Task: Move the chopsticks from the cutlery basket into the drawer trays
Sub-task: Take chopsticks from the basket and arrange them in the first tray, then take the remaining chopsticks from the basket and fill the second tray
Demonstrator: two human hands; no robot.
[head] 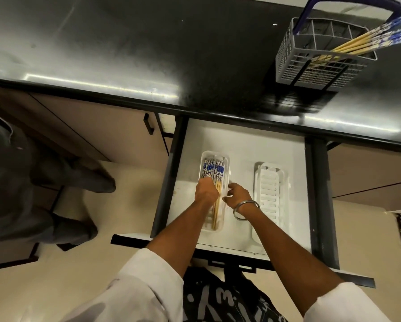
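Your left hand (206, 190) is curled over the chopsticks (214, 180) lying in the left tray (226, 159) of the open drawer (241, 140), though whether it grips them you cannot tell. Your right hand (237, 194) pinches that tray's right rim. More chopsticks (366, 41) lean in the cutlery basket (287, 63) on the counter beyond the drawer.

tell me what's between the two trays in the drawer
In the head view, the right hand sits between the left tray and the right tray; otherwise only bare white drawer floor.
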